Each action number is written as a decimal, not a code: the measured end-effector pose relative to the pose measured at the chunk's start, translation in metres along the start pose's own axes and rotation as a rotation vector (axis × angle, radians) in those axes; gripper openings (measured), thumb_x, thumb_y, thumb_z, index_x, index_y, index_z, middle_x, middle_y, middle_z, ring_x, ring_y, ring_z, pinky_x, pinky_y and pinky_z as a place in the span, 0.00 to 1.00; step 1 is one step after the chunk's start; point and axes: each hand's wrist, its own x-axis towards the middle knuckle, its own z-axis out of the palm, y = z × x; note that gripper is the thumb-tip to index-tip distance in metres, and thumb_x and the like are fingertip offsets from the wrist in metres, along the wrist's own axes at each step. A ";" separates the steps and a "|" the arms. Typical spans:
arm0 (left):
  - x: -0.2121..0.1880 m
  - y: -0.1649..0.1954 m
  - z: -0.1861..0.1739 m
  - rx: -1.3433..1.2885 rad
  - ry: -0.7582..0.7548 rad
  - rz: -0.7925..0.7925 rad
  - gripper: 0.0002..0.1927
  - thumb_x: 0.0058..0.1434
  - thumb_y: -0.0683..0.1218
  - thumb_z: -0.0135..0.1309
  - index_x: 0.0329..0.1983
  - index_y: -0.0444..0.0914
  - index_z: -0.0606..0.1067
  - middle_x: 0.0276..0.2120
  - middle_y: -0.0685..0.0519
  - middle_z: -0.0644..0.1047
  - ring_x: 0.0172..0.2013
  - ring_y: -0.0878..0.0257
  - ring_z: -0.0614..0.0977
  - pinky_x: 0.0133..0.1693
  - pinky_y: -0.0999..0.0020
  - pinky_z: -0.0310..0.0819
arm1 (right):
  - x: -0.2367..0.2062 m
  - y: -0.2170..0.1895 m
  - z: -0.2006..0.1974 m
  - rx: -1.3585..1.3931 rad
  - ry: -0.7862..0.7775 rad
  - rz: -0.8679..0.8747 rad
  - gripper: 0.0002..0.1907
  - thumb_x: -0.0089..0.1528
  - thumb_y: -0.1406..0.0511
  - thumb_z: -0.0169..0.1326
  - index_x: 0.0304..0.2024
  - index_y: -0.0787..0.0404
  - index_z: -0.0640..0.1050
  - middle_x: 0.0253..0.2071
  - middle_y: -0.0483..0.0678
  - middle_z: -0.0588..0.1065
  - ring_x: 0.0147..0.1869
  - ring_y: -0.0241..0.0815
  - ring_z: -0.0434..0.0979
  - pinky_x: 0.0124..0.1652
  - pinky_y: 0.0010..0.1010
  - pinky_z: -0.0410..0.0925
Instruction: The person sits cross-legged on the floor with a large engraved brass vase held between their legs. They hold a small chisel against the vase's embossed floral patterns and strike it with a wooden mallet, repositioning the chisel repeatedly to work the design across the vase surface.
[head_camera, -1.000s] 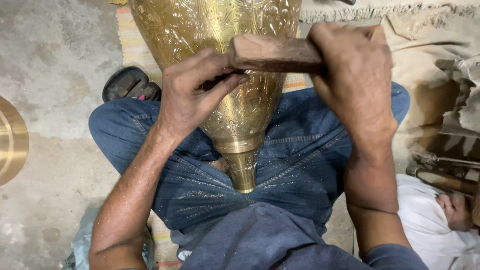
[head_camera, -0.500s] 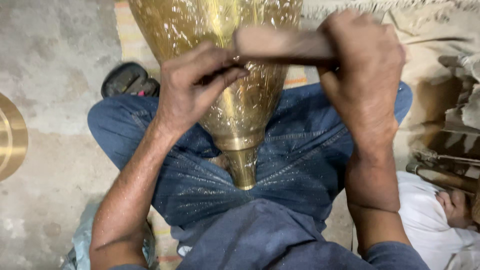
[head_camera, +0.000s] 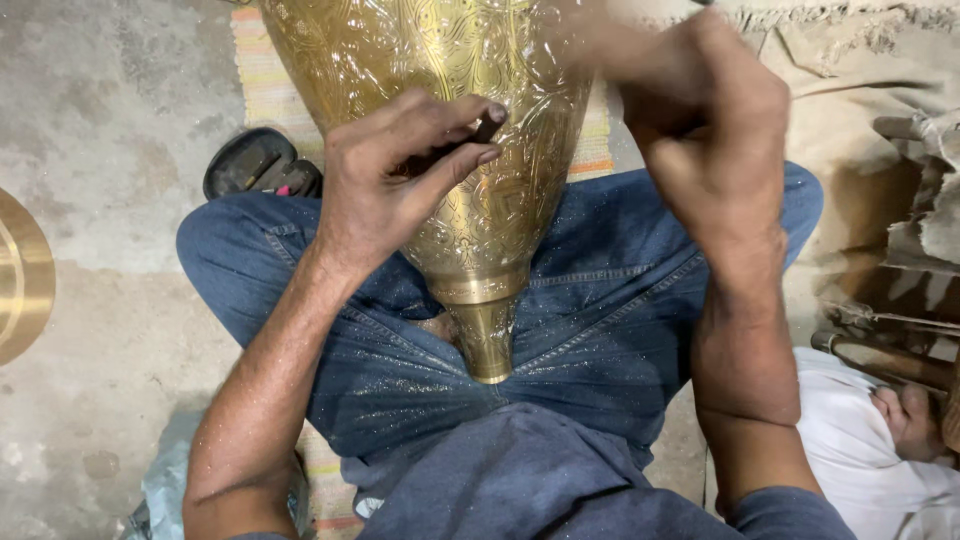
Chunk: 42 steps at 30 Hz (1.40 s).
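My left hand (head_camera: 385, 190) pinches a small dark tool (head_camera: 487, 128) against the engraved brass vase (head_camera: 450, 90) lying under it across my lap, while my right hand (head_camera: 700, 130), blurred, seems closed, so I should strike squarely and lightly.

My right hand (head_camera: 715, 140) is smeared by motion blur, so whatever it grips cannot be made out. The top of the engraved brass vessel (head_camera: 470, 190) is cut off by the upper edge. My left hand (head_camera: 400, 180) covers a dark tool (head_camera: 487, 128); only its tip shows between my fingers. A brass disc (head_camera: 22, 275) is cropped at the left edge (only a curved slice shows). A black sandal (head_camera: 255, 165) is partly hidden behind my knee.
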 end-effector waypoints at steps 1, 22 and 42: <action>-0.001 -0.002 0.000 -0.027 0.007 0.000 0.17 0.68 0.41 0.67 0.57 0.36 0.78 0.42 0.49 0.83 0.42 0.63 0.88 0.42 0.72 0.87 | -0.005 0.003 0.003 0.254 0.061 0.037 0.16 0.68 0.77 0.60 0.54 0.72 0.69 0.47 0.54 0.74 0.48 0.51 0.76 0.48 0.43 0.70; -0.004 0.007 0.003 -0.055 0.088 -0.055 0.16 0.69 0.41 0.66 0.58 0.38 0.78 0.47 0.50 0.84 0.47 0.63 0.88 0.48 0.72 0.89 | 0.012 0.004 -0.009 -0.034 0.004 0.162 0.13 0.66 0.68 0.67 0.48 0.62 0.76 0.33 0.49 0.74 0.36 0.45 0.75 0.36 0.37 0.66; -0.003 0.001 0.000 0.001 0.059 -0.034 0.13 0.70 0.42 0.67 0.55 0.36 0.79 0.44 0.49 0.83 0.44 0.62 0.88 0.45 0.70 0.88 | 0.021 -0.011 -0.015 -0.281 -0.076 -0.149 0.11 0.63 0.78 0.62 0.44 0.65 0.76 0.39 0.51 0.77 0.41 0.46 0.80 0.40 0.36 0.72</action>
